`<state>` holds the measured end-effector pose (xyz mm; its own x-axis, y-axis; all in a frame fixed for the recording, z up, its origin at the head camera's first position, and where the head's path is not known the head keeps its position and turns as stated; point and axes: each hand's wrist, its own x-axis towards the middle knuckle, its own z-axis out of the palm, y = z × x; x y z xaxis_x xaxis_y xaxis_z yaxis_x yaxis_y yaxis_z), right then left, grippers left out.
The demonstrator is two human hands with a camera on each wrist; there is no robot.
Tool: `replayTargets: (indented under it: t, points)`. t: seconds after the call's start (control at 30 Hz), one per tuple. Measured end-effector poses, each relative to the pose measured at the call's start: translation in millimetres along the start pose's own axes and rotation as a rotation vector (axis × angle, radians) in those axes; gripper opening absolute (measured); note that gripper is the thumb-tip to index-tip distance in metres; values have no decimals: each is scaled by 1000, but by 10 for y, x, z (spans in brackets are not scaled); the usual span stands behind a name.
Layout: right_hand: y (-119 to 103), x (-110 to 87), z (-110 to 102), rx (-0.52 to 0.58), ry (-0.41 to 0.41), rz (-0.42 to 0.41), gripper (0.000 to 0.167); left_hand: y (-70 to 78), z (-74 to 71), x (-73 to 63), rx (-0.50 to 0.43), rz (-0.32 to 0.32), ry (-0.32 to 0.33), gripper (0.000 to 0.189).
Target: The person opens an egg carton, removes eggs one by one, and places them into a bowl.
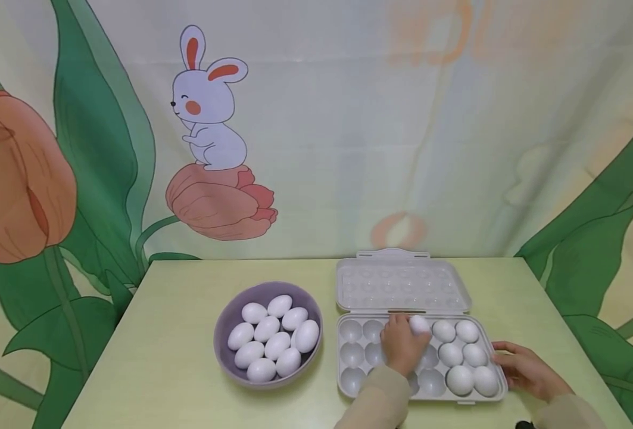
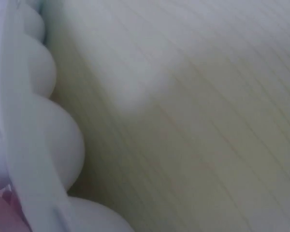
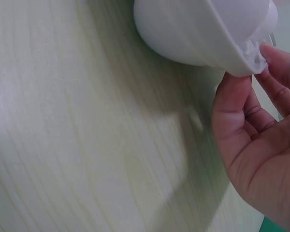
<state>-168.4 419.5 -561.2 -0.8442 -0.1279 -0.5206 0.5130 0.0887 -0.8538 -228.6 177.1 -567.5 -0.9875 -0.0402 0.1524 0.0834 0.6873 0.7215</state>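
A grey egg tray [image 1: 431,382] lies on the table with its lid [image 1: 402,283] folded back. My left hand [image 1: 404,348] reaches over the middle of the tray and pinches a white egg [image 1: 419,325] at a cup in the back row. Only a bit of that hand's finger shows at the lower left of the left wrist view, beside the tray's rounded cups [image 2: 63,145]. At the tray's right edge, my right hand [image 1: 527,370] grips the rim [image 3: 232,60] between thumb and fingers. Several eggs [image 1: 461,379] fill the two rightmost columns; the left cups are bare.
Left of the tray, a purple-grey bowl [image 1: 221,360] holds several white eggs [image 1: 267,329]. The pale wood-grain table [image 1: 150,357] ends at a printed curtain [image 1: 305,149] behind. Near my right sleeve, a small black object [image 1: 524,425] shows at the bottom edge.
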Motion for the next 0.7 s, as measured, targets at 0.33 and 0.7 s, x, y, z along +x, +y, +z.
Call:
replayTargets:
  t: [0.33,0.7]
  points:
    - [-17,2,12,6,-16,-3,18,68,-309,176,-344,-266,-145,30]
    - [-6,6,11,-28,36,34,30,352,-976,680,-278,-116,-167,28]
